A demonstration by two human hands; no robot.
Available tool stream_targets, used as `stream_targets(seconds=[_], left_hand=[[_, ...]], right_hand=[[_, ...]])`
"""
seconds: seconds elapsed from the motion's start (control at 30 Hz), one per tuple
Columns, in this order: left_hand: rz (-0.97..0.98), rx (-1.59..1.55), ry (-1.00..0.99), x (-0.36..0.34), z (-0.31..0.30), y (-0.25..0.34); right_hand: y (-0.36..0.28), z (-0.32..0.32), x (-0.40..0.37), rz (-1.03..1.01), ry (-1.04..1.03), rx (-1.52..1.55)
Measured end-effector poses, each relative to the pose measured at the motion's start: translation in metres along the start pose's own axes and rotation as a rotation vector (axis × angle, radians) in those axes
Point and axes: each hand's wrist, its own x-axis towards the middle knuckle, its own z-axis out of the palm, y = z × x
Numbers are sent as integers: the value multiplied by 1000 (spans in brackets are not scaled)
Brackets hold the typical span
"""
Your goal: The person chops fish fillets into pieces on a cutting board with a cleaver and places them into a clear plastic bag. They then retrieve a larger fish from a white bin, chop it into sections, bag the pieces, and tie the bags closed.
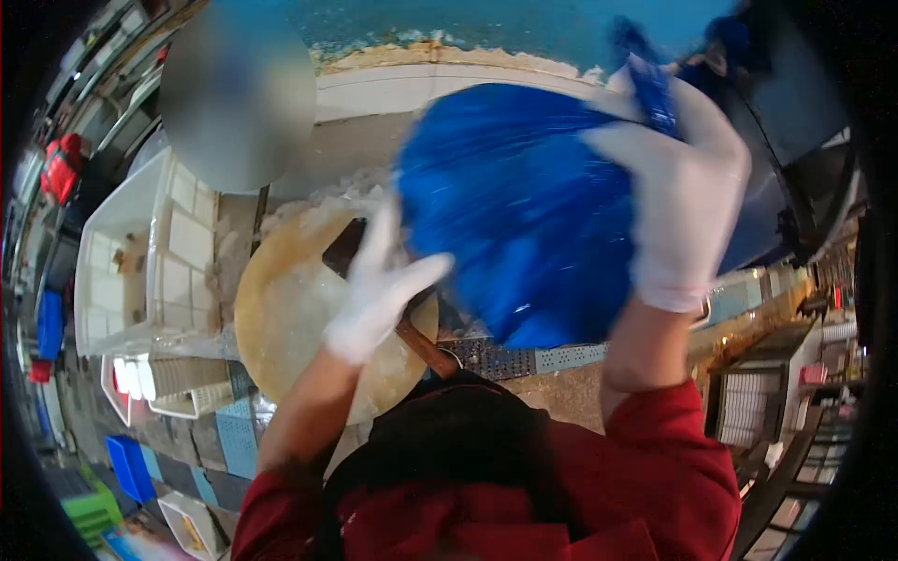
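Observation:
A full blue plastic bag (524, 215), blurred by motion, hangs in front of me. My right hand (683, 178), in a white glove, is closed round the twisted neck of the bag at its upper right. At the bag's left side is my left hand (379, 290), also gloved in white, its thumb and fingers apart and the fingertips right at the plastic. Beneath my left hand lies a cleaver with a dark blade (344, 247) and a wooden handle (428, 348), on a round, pale yellow chopping block (281, 313).
White plastic crates (182, 252) stand left of the block, with a smaller white basket (192, 383) below. Crushed ice (346, 196) lies behind the block. A blurred grey disc shape (238, 103) covers the upper left. Blue bins (131, 467) sit lower left.

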Motion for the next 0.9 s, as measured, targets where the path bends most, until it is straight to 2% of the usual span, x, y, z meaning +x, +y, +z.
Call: stream_targets(seconds=[0.07,0.13,0.17,0.2,0.23,0.27,0.3,0.33,0.37,0.4,0.47,0.5,0.57,0.6,0.67,0.73,0.8,0.83,0.87,0.9], left_hand=[[-63,-202,-207,48,15,-22],[-163,241,-349,78,22,-7],[-162,253,-357,96,17,-15],[-98,538,-344,117,1,-32],[-33,821,-327,139,-14,-53],[-174,617,-198,164,-27,-75],[-190,879,-130,196,-44,-88],[-153,968,-72,225,-61,-106],[-167,938,-19,258,-81,-135],[-388,834,35,283,-72,-134],[-191,1143,-79,328,-66,-150],[-116,1314,-134,355,-69,-170],[311,1483,-257,391,-71,-208],[289,1457,-266,406,-68,-231],[-124,1197,-91,428,-64,-264],[-169,1221,-116,422,-52,-261],[-199,1244,-127,418,-46,-255],[-196,1243,-109,417,-48,-249],[-201,1243,-92,416,-52,-245],[-121,1249,-94,415,-57,-245]], right_hand=[[26,-26,15,118,214,37],[62,-51,23,192,350,-99],[90,-59,25,187,420,-156],[126,-63,26,186,495,-211],[168,-66,28,175,453,-246],[208,-62,24,172,406,-282],[247,-48,15,145,329,-478],[276,-38,9,120,239,-676],[283,-26,11,180,210,-629],[286,-8,12,240,182,-585],[297,10,14,169,95,-611],[297,15,16,216,9,-725],[293,24,17,191,-102,-883],[294,27,17,170,-175,-926],[276,42,15,18,-267,-1140],[263,69,13,-132,-286,-1229],[265,78,16,-178,-444,-1344],[257,73,19,-96,-612,-1321],[247,75,29,-106,-614,-1328],[237,79,38,-163,-780,-1231]])
